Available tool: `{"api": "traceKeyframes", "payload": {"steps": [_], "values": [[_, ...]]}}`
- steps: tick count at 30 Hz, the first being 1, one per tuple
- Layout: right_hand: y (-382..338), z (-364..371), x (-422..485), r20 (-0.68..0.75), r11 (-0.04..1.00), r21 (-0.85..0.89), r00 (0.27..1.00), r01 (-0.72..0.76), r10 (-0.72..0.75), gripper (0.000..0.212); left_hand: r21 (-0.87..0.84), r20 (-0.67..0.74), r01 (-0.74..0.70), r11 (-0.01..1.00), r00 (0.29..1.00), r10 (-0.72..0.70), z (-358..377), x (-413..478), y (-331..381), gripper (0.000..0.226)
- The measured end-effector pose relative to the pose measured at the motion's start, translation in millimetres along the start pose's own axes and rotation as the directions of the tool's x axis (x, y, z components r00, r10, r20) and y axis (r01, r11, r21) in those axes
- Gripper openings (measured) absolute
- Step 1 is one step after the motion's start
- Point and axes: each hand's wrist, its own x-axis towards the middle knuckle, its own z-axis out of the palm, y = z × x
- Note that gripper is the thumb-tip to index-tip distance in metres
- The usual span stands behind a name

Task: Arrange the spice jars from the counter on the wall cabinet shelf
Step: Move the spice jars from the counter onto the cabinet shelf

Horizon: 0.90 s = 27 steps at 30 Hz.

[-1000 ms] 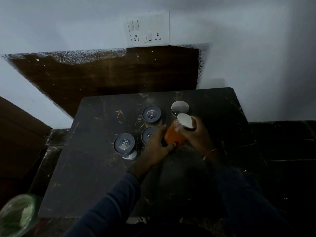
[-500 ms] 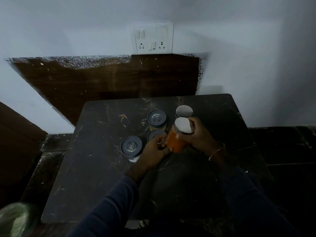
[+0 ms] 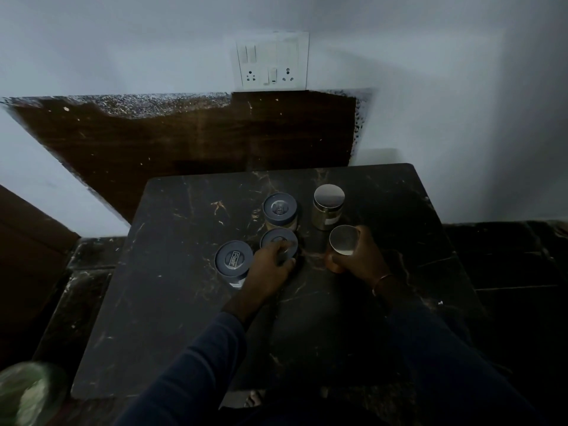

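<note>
Several spice jars stand on a dark marble counter (image 3: pixel 184 318). My right hand (image 3: pixel 364 259) grips an orange jar with a silver lid (image 3: pixel 343 240), which stands upright on the counter. My left hand (image 3: pixel 269 269) closes over the near edge of the middle grey-lidded jar (image 3: pixel 276 238). Another grey-lidded jar (image 3: pixel 233 259) stands just left of that hand. A third grey-lidded jar (image 3: pixel 280 208) is behind it. A steel-lidded jar (image 3: pixel 328 206) stands at the back right. No cabinet shelf is in view.
A white switch and socket panel (image 3: pixel 272 61) is on the wall above a brown backboard (image 3: pixel 184 142). A blurred green object (image 3: pixel 27 392) sits at the bottom left. Dark floor tiles surround the counter, and a foot (image 3: pixel 253 398) shows below its near edge.
The orange jar went from tilted between both hands to upright on the counter, further right. My left hand let go of it and moved onto the middle grey-lidded jar.
</note>
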Motion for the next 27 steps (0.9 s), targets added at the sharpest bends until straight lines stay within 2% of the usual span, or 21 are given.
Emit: {"api": "traceKeyframes", "payload": {"steps": [2,3,5,6,8,9,10,12,14,16,21,24,27], "values": [[-8.3,-0.5,1.6,-0.008,0.997,-0.079,1.0,-0.003,0.002,0.106,-0.027,-0.079,0.008,1.0,0.997,-0.01,-0.8,1.6,-2.4,0.033],[-15.2,-0.3,1.0,-0.052,0.991,-0.132,0.998,0.035,-0.042,0.104,-0.055,-0.122,0.019,0.998,0.992,-0.026,-1.8,2.4,-3.8,0.03],[-34.8,3.7,-2.5,-0.135,0.949,-0.205,0.954,0.238,-0.269,0.087,-0.12,-0.226,0.029,0.992,0.973,-0.056,-5.3,5.1,-6.5,0.029],[-45.4,8.9,-4.1,-0.119,0.914,-0.207,0.918,0.349,-0.377,0.079,-0.145,-0.274,0.026,0.989,0.959,-0.065,-7.3,7.5,-8.5,0.029],[-62.5,25.1,-7.5,0.069,0.846,-0.176,0.864,0.503,-0.499,0.074,-0.163,-0.321,0.03,0.986,0.944,-0.081,-11.3,10.7,-9.0,0.026],[-67.9,36.1,-8.6,0.19,0.828,-0.17,0.843,0.534,-0.504,0.079,-0.161,-0.325,0.036,0.986,0.942,-0.087,-12.9,11.5,-8.5,0.025],[-71.0,48.0,-8.5,0.293,0.824,-0.192,0.833,0.533,-0.47,0.085,-0.158,-0.334,0.035,0.987,0.939,-0.086,-13.7,13.0,-9.5,0.024],[-73.0,69.2,-6.2,0.402,0.804,-0.302,0.833,0.513,-0.38,0.096,-0.135,-0.366,0.042,0.99,0.926,-0.089,-15.4,13.5,-11.5,0.025],[-69.2,85.8,-1.7,0.433,0.767,-0.385,0.835,0.513,-0.341,0.103,-0.144,-0.38,0.064,0.988,0.918,-0.114,-17.3,11.8,-13.9,0.029],[-62.5,94.5,2.9,0.42,0.786,-0.374,0.846,0.492,-0.329,0.103,-0.182,-0.365,0.097,0.979,0.918,-0.158,-19.4,9.9,-15.5,0.033],[-53.0,91.4,10.8,0.34,0.922,-0.102,0.884,0.373,-0.32,0.089,-0.271,-0.391,0.16,0.949,0.883,-0.26,-26.9,9.6,-31.4,0.038],[-59.1,75.1,16.0,0.344,0.978,0.154,0.92,0.142,-0.188,0.079,-0.359,-0.43,0.143,0.922,0.852,-0.3,-35.4,8.3,-33.9,0.045],[-59.8,66.9,20.8,0.348,0.969,0.245,0.935,-0.015,-0.073,0.067,-0.434,-0.443,0.11,0.894,0.838,-0.318,-39.1,9.3,-37.8,0.048]]}}
